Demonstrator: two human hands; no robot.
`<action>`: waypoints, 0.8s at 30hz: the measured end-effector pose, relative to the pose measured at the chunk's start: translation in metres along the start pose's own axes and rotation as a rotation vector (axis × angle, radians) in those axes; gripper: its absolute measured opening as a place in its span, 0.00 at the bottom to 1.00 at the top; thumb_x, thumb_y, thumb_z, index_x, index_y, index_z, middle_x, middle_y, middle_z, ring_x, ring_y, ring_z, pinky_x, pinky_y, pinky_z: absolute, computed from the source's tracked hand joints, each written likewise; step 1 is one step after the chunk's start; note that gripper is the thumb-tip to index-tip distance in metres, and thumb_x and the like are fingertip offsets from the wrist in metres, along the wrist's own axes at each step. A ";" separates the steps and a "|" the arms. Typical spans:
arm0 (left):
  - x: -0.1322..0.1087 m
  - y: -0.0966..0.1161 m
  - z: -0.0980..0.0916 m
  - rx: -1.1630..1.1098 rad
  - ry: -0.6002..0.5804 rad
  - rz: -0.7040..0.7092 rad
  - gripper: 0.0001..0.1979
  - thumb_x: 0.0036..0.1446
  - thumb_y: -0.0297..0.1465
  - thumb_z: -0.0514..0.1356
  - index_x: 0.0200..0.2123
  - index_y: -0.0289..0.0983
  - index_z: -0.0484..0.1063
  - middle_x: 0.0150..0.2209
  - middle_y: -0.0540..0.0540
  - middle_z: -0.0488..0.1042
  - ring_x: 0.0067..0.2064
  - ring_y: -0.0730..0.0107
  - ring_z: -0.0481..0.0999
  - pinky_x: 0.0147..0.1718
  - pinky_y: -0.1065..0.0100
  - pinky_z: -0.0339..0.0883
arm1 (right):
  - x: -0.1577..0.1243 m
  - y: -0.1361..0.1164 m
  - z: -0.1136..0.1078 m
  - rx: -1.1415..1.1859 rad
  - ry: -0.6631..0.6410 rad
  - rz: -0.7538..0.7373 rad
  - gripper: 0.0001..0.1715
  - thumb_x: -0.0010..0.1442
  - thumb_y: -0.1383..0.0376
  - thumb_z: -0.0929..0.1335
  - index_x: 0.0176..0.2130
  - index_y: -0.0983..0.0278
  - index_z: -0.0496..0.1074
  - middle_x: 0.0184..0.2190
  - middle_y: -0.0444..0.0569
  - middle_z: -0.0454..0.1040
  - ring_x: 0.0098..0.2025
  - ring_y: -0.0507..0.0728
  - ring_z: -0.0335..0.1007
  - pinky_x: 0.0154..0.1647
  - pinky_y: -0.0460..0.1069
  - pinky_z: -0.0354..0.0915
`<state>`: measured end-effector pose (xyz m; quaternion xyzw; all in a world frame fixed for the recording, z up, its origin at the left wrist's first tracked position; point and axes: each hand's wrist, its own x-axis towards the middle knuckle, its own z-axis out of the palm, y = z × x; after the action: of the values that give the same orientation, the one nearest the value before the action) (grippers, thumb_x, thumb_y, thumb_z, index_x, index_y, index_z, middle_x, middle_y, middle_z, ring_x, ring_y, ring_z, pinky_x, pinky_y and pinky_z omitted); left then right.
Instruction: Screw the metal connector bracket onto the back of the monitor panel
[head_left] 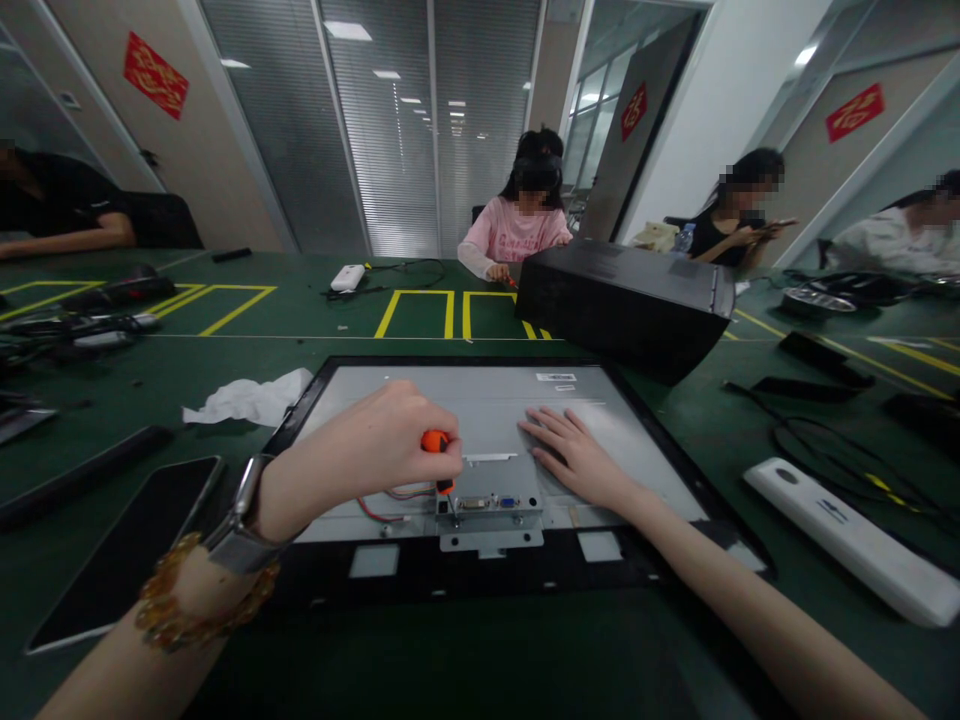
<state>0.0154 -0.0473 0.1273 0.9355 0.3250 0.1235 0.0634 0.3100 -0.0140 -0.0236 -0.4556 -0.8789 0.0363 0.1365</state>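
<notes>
A monitor panel (pixel 487 400) lies face down on the green table, its grey metal back up inside a black frame. My left hand (pixel 375 450) is closed round an orange-handled screwdriver (pixel 436 445), held upright with its tip at the left end of the connector board (pixel 487 500) with its ports. Red wires (pixel 382 510) run out beside that spot. My right hand (pixel 574 450) lies flat on the metal back, fingers spread, just right of the board. A watch and a bead bracelet sit on my left wrist.
A black monitor shell (pixel 630 300) stands behind the panel. Crumpled white tissue (pixel 247 400) lies at its left, a dark phone (pixel 127 545) nearer me. A white stand piece (pixel 855 540) and black cables (pixel 825 440) lie at right. Several people sit around the table's far side.
</notes>
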 end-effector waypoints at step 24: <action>0.000 0.003 0.001 0.028 -0.019 -0.041 0.12 0.52 0.28 0.54 0.18 0.37 0.67 0.15 0.55 0.59 0.19 0.77 0.54 0.23 0.71 0.50 | 0.001 -0.002 -0.001 -0.011 -0.015 0.011 0.26 0.68 0.57 0.57 0.63 0.57 0.58 0.65 0.50 0.58 0.67 0.62 0.49 0.65 0.66 0.46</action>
<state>0.0170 -0.0496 0.1265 0.9306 0.3451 0.1088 0.0556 0.3081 -0.0143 -0.0216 -0.4610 -0.8775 0.0355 0.1274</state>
